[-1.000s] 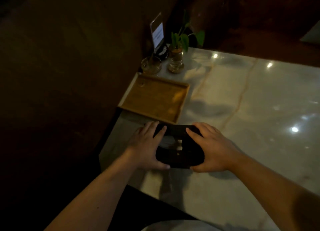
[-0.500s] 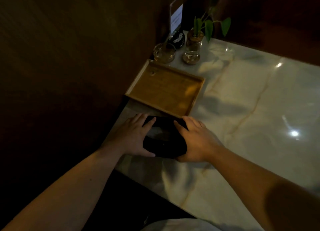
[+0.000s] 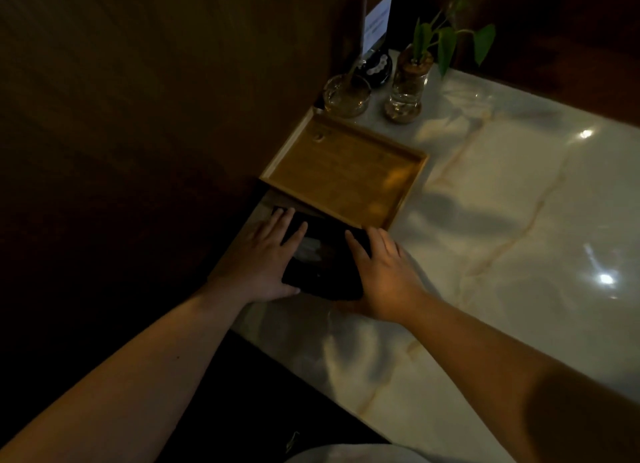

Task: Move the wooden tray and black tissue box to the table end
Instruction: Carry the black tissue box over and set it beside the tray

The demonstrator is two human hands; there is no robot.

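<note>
Here the left hand (image 3: 263, 265) lies flat against the left side of the black tissue box (image 3: 323, 265), fingers (image 3: 282, 225) stretched over its top, not curled. The box sits on the marble surface (image 3: 502, 254), its far edge just beside the wooden tray (image 3: 346, 171). The right hand (image 3: 381, 279) presses the opposite side likewise. Best to keep both palms squeezing evenly and slide it straight, without nudging the tray.

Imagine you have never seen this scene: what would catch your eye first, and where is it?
Two bare hands, the left hand and the right hand, press on either side of a black tissue box at the marble table's near left edge. Just beyond it lies an empty wooden tray, with a leafy plant in a glass vase behind.
</note>
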